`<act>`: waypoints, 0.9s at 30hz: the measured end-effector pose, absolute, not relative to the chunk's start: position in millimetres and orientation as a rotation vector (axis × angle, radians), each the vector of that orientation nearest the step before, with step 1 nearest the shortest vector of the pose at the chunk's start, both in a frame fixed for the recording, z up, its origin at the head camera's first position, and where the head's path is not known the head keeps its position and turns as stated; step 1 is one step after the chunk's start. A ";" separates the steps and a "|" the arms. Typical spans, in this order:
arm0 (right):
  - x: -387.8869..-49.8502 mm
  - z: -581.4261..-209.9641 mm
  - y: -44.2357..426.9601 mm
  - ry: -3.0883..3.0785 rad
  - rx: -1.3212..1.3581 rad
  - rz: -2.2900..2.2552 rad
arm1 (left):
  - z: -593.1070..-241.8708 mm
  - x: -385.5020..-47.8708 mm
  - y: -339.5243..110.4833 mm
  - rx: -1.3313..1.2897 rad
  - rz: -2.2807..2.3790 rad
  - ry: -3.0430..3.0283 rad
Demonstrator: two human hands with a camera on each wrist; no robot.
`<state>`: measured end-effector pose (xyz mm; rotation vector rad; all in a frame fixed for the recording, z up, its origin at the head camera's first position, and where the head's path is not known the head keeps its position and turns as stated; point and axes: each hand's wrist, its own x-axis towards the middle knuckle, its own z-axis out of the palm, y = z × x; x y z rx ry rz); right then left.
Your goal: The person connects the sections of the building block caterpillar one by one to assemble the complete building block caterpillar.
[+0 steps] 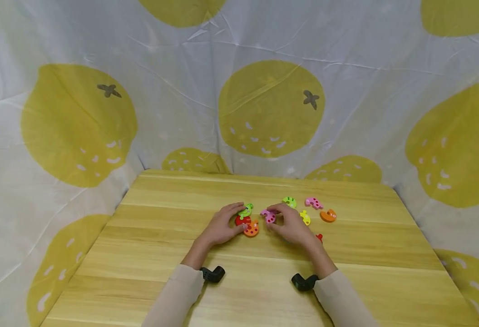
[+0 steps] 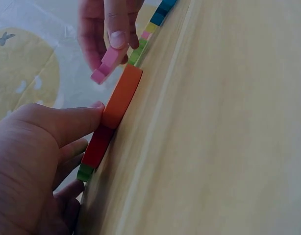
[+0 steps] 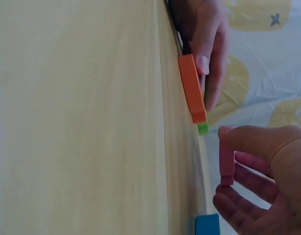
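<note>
My left hand (image 1: 220, 225) holds a row of flat puzzle pieces on the table between thumb and fingers. The row has a green head-shaped piece (image 1: 245, 211) with an eye, a red piece (image 1: 241, 220) and an orange piece (image 1: 251, 230) with dark dots. In the left wrist view the thumb touches the edge of the orange piece. To the right, my right hand (image 1: 293, 225) pinches a pink dotted puzzle piece (image 3: 226, 164) between thumb and fingers. That piece is raised off the wood, apart from the orange one.
Loose puzzle pieces lie beyond and right of the right hand: green (image 1: 289, 201), pink (image 1: 314, 203), yellow (image 1: 305, 218), orange (image 1: 328, 215) and a partly hidden red one (image 1: 319, 237). A blue piece (image 3: 207, 225) shows in the right wrist view. A lemon-patterned cloth (image 1: 272, 41) hangs behind the wooden table (image 1: 255, 290).
</note>
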<state>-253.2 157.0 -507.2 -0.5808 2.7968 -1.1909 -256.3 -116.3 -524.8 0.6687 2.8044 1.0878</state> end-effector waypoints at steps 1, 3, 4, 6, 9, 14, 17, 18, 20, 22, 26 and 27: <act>-253.3 -507.4 154.5 2.786 -0.585 -1.198 | -523.7 -256.1 -116.9 0.669 1.086 2.800; -253.4 -507.4 149.9 2.766 -0.576 -1.198 | -522.7 -256.1 -117.7 0.674 1.076 2.800; -253.7 -507.6 147.7 2.758 -0.584 -1.200 | -522.5 -256.3 -117.9 0.677 1.071 2.800; -254.5 -507.1 143.5 2.746 -0.621 -1.200 | -522.5 -256.4 -118.3 0.676 1.061 2.803; -255.4 -505.6 139.5 2.732 -0.664 -1.178 | -522.7 -256.5 -118.5 0.674 1.066 2.804; -255.8 -503.3 137.4 2.732 -0.726 -1.108 | -523.8 -256.7 -118.9 0.666 1.064 2.799; -255.9 -503.5 137.0 2.738 -0.760 -1.087 | -525.2 -257.4 -119.2 0.669 1.057 2.806; -255.9 -503.8 136.8 2.739 -0.769 -1.085 | -525.6 -257.6 -119.2 0.671 1.054 2.810; -255.6 -504.5 136.2 2.745 -0.769 -1.072 | -525.6 -257.7 -119.2 0.668 1.054 2.809; -255.1 -505.6 135.1 2.756 -0.758 -1.049 | -525.5 -257.5 -119.2 0.665 1.050 2.805; -253.6 -507.1 132.8 2.773 -0.728 -1.003 | -525.9 -256.8 -119.1 0.658 1.047 2.801; -253.3 -507.3 132.4 2.777 -0.723 -0.997 | -526.3 -257.0 -119.1 0.660 1.044 2.804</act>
